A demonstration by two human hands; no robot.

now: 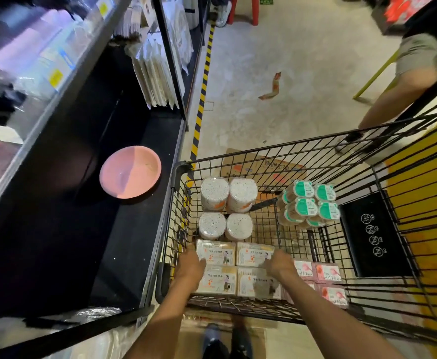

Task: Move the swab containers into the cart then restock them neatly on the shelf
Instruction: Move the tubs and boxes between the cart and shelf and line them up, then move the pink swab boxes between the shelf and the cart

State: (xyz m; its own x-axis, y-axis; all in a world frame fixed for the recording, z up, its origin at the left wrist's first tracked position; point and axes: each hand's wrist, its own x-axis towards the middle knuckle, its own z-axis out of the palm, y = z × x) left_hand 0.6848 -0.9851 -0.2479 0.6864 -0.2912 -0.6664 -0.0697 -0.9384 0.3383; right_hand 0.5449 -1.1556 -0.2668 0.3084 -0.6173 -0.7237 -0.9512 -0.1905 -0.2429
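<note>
Four flat boxes: four rectangular swab boxes [216, 252] are lying in a two-by-two block at the lower centre of the frame, inside the cart [315, 149], their printed lids facing up.
Left hand: your left hand [189, 268] is resting on the left side of that block, fingers pointing toward the upper frame; whether they are curling round a box edge or lying flat, you cannot tell (motion blur is softening them).
Right hand: your right hand [280, 263] is lying on the right side of the block, over the seam between the right-hand boxes; how far it is closing is likewise unclear.
Round tubs: four round swab tubs [214, 193] with clear lids are standing just above the flat boxes, again two by two, touching one another.
Green-lidded containers: a cluster of green-lidded containers [304, 190] is sitting at centre right in the cart, tilted against each other.
Pink boxes: pink floss boxes [327, 272] are lying just right of your right hand.
Shelf: the dark shelf [64, 203] is filling the left of the frame, touching the cart's left edge and carrying a pink bowl [130, 174].
Upper left: white packets [155, 81] are hanging above the shelf.
Upper right: another person's leg [393, 99] is showing beyond the cart.
</note>
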